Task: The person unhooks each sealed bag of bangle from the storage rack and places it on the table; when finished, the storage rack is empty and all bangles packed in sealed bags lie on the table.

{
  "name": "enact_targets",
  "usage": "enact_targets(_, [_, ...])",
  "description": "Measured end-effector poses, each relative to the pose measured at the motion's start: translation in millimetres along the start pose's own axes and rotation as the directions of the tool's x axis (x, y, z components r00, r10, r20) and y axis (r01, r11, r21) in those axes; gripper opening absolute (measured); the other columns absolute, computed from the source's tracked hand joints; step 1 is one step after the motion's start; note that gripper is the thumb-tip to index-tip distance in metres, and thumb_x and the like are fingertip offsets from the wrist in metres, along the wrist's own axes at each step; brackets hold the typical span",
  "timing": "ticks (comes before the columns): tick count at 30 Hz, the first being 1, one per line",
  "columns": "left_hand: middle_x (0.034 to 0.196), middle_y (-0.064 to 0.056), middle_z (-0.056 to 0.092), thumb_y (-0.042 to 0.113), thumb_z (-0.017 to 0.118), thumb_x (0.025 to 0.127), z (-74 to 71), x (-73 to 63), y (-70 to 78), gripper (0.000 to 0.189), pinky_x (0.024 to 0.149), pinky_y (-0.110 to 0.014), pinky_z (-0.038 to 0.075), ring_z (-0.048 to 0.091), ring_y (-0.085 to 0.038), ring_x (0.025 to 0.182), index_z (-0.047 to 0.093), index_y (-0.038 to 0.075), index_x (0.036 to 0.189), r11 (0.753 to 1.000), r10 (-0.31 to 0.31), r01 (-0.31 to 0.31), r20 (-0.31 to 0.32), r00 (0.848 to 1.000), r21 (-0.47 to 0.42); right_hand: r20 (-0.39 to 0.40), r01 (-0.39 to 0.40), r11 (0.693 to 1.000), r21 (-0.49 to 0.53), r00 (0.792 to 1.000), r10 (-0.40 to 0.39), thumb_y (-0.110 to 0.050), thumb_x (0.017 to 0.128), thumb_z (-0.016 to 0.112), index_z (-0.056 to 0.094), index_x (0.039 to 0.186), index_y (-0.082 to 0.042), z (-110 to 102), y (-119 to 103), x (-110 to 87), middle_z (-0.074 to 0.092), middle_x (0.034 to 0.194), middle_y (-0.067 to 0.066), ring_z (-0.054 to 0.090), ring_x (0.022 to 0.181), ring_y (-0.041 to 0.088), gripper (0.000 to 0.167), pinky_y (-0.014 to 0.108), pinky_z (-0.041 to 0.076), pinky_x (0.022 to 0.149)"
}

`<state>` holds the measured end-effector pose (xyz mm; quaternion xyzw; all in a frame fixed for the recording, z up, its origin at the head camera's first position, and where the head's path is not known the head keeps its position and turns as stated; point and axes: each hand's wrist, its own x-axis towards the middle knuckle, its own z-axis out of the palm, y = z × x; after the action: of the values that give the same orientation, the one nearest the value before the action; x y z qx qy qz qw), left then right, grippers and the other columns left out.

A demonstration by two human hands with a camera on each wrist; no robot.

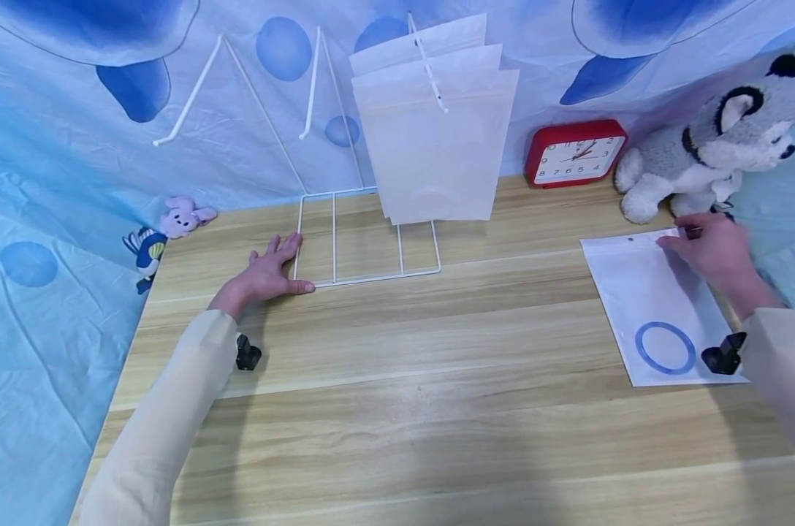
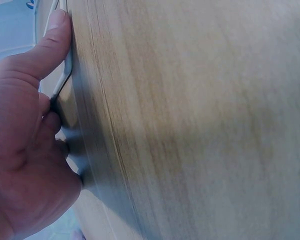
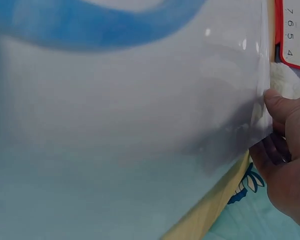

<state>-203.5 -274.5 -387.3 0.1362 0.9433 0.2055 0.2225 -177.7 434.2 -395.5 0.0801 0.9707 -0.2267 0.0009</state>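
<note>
My left hand [image 1: 266,275] rests on the left end of a white wire display rack [image 1: 371,279], its fingers spread past the side wire. In the left wrist view the thumb [image 2: 55,37] lies along the rack's base wire. At the right of the table, my right hand [image 1: 716,248] pinches the upper right corner of a flat white zip bag [image 1: 624,292] between thumb and fingers. A blue ring [image 1: 666,369] shows low on that bag. Close up in the right wrist view, the bag [image 3: 115,110] is glossy and fills most of the picture.
Several white bags [image 1: 437,146] hang from the rack's right hook; its other two hooks [image 1: 187,95] are bare. A red clock [image 1: 575,153] and a plush husky [image 1: 706,146] stand at the back right. Small plush toys [image 1: 183,217] lie at the back left of the wooden table [image 1: 404,409].
</note>
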Motion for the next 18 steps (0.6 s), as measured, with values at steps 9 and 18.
enact_targets(9, [0.166, -0.013, -0.008, 0.044, 0.073, 0.090, -2.9, -0.3, 2.8, 0.107, 0.111, -0.067, -0.011, -0.015, -0.039, 0.148, 0.001, 0.005, 0.160, 1.000, -0.002, 0.002, 0.005, 1.000, -0.006, 0.006, -0.031, 0.999, -0.015, 1.000, 0.031, -0.026, 0.101, 0.060, 0.051, 0.126, 0.017, 4.4, -2.3, 1.2, 0.049, 0.117, 0.036, 0.047, 0.100, 0.049, 0.050, 0.058, 0.043, 0.078])
enact_targets(18, [0.166, -0.014, -0.006, 0.042, 0.074, 0.090, -1.3, -0.6, 2.9, 0.107, 0.111, -0.068, -0.011, -0.015, -0.040, 0.148, 0.001, 0.005, 0.160, 1.000, 0.003, -0.003, 0.002, 1.000, -0.001, -0.017, -0.047, 0.999, 0.004, 0.999, 0.047, -0.025, 0.100, 0.061, 0.054, 0.123, 0.015, 8.0, -3.6, 0.4, 0.053, 0.114, 0.036, 0.050, 0.097, 0.046, 0.046, 0.052, 0.044, 0.073])
